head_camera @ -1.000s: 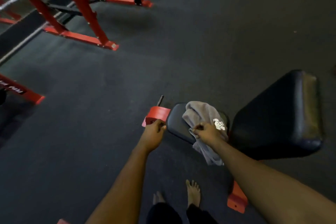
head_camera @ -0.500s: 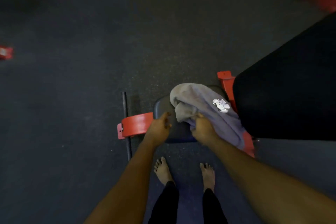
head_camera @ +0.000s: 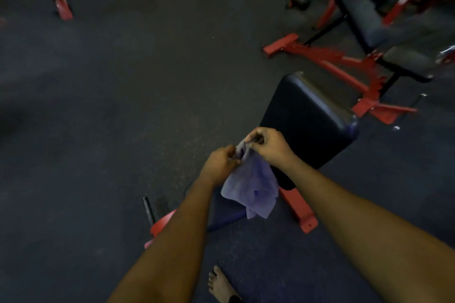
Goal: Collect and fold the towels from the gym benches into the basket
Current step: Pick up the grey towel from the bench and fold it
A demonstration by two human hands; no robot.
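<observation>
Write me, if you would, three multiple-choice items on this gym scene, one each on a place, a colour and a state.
1. Where is the towel? A) flat on the floor B) hanging from the left hand and right hand C) in a basket
2. What colour is the bench frame? A) red B) yellow C) white
3. What is the left hand doing? A) hanging open and empty B) pinching the towel's top edge C) lifting a dumbbell
Answers: 1 B, it dangles from both hands; 2 A, the rails under the black pad are red; 3 B, its fingers pinch the cloth.
</observation>
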